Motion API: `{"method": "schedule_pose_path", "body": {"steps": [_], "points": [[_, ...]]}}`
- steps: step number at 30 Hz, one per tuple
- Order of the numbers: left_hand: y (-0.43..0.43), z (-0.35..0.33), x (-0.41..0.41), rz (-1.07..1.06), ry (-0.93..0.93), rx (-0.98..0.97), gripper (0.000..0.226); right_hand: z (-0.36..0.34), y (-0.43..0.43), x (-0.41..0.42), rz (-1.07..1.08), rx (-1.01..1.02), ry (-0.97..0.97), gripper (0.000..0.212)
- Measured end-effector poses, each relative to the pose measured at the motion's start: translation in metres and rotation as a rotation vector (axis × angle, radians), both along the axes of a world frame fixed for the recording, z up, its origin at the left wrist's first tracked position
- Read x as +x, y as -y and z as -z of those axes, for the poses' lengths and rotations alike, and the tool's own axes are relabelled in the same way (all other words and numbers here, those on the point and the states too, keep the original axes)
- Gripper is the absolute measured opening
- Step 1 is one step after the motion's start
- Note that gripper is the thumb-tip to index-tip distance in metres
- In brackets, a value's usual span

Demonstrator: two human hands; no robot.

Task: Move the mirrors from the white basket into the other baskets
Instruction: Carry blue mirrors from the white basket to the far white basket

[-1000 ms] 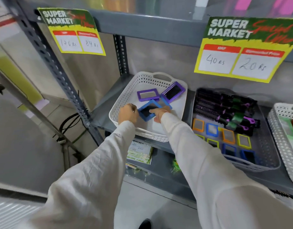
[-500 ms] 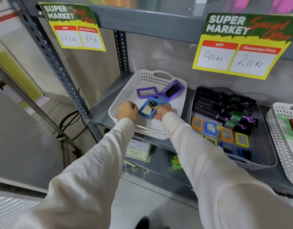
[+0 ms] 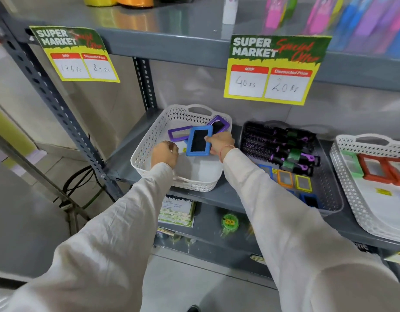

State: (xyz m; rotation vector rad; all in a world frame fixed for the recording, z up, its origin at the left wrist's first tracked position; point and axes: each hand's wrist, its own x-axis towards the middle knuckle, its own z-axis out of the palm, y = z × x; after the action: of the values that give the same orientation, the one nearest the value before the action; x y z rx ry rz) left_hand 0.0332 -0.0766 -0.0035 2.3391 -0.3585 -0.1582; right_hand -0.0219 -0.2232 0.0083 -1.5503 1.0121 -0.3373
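Your right hand [image 3: 220,144] has the blue rubber-framed rectangular mirror [image 3: 199,141] pinched by its right edge, lifted and tilted above the white perforated plastic basket [image 3: 149,140] at the centre of the frame; the fingers [image 3: 209,138] close on the frame only at that one side, so the far edge hangs free. That thin edge grip is the first worry: as you swing the mirror toward the right of the frame, it could pivot or slip out and drop onto the grey metal shelf [image 3: 124,154] or the floor below, and glass may crack. Your left hand [image 3: 164,153] sits curled low over the white basket, just left of the mirror; you cannot tell from here whether it holds anything, so do not count on it as a catch. Two purple-framed mirrors [image 3: 179,133] lie in the basket behind the lifted one, one of them leaning on the back wall, and dragging the blue frame across them could knock that one flat. The likely target, the dark grey perforated basket [image 3: 329,194] right of centre, already carries black and purple round hairbrushes [image 3: 277,145] along its back and small coloured-framed mirrors [image 3: 303,183] in front, packed close. Set the blue one down carelessly there and it may land on another mirror's face or catch on a brush handle and tip.
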Motion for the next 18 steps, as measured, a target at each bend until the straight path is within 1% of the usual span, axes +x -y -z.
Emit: {"method": "schedule_pose_path", "body": {"steps": [1, 4, 7, 8, 9, 10, 11, 14, 16, 18], "points": [[0.006, -0.003, -0.003, 0.02, 0.013, -0.006, 0.031, -0.004, 0.005, -0.004, 0.021, -0.028, 0.005, 0.023], [0.033, -0.015, -0.02, 0.084, 0.044, -0.034, 0.032, -0.017, 0.026, -0.026, 0.081, -0.082, 0.005, 0.028], [0.069, -0.027, -0.048, 0.15, 0.069, -0.066, 0.032, -0.03, 0.055, -0.06, 0.148, -0.139, -0.002, 0.016], [0.078, -0.03, -0.056, 0.155, 0.07, -0.075, 0.032, -0.033, 0.063, -0.07, 0.161, -0.15, 0.0, 0.015], [0.088, -0.033, -0.065, 0.167, 0.072, -0.085, 0.032, -0.035, 0.072, -0.084, 0.188, -0.16, 0.01, 0.016], [0.1, -0.034, -0.076, 0.197, 0.069, -0.097, 0.033, -0.037, 0.082, -0.099, 0.226, -0.163, 0.023, 0.023], [0.112, -0.036, -0.089, 0.237, 0.063, -0.115, 0.033, -0.039, 0.093, -0.116, 0.262, -0.167, 0.039, 0.027], [0.145, -0.036, -0.13, 0.33, 0.003, -0.208, 0.037, -0.043, 0.121, -0.169, 0.347, -0.189, 0.049, 0.019], [0.166, -0.034, -0.16, 0.379, -0.041, -0.262, 0.041, -0.043, 0.138, -0.203, 0.395, -0.218, 0.036, 0.023], [0.185, -0.029, -0.188, 0.428, -0.078, -0.271, 0.045, -0.044, 0.151, -0.233, 0.411, -0.251, 0.025, 0.023]]}}
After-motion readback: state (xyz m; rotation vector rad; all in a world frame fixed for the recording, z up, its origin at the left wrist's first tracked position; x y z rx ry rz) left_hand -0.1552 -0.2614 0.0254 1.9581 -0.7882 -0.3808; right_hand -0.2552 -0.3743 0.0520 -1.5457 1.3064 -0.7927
